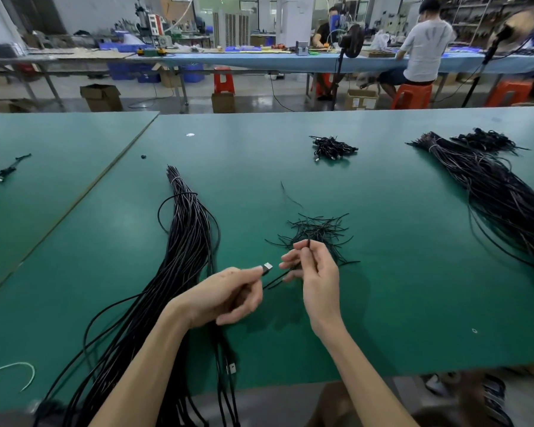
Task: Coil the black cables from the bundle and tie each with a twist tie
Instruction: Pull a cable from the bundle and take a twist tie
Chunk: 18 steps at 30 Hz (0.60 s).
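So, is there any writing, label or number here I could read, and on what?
No text here can be read.
Cardboard box on the floor by the far bench: dark printed marks, too blurred to read.
Machine at the back left: front panel too small to read.

Only 1 camera is watching, riding on the person's head and facing forward and down over the green table (pixel 383 318). It is hanging close above the left hand (pixel 225 298), gripping a cable (pixel 267 268), and the right hand (pixel 316 272), pinching a twist tie (pixel 276 280), while its wide lens is reaching the far workbench (pixel 259 61) across the room.
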Available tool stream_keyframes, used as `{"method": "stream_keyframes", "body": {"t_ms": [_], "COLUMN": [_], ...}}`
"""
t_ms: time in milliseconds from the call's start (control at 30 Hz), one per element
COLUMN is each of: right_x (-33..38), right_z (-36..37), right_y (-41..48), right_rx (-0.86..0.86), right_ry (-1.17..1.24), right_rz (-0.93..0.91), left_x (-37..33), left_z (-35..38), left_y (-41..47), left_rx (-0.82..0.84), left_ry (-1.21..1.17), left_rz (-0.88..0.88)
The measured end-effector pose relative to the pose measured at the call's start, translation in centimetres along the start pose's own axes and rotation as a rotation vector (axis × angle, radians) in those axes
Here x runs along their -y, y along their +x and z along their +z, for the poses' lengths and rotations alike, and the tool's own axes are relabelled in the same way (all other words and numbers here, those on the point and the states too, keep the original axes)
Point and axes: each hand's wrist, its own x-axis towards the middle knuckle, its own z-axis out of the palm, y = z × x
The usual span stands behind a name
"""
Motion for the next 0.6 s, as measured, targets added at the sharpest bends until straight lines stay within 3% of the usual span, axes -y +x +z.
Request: {"method": "stream_keyframes", "body": {"t_ms": [167,267,400,533,600], "right_x": [0.0,-0.1,-0.2,-0.3,-0.5], "right_z": [0.2,0.3,0.5,1.3,1.6], "right_y": [-0.7,-1.0,-1.3,-2.2,-2.5], "right_rx": [-0.099,-0.111,-0.037,0.186,0.302], "right_ry": [-0.088,-0.205,-0.438,-0.555,-0.62], "right_rz": [-0.199,-0.318,-0.525,-0.621,-0.674], "left_x": [0.8,1.5,1.5,1.2,1.2], "left_z": [0.5,0.7,0.2,-0.3,-0.5], "left_y": [0.9,1.3,1.7,1.6,1.6], "left_rx": [-0.085,-0.223,-0.583,-0.626,-0.613], "left_ry": [-0.022,-0.002,0.39,0.156,-0.108], "left_rz": [0.034,0.141,0.323,0.348,0.336]}}
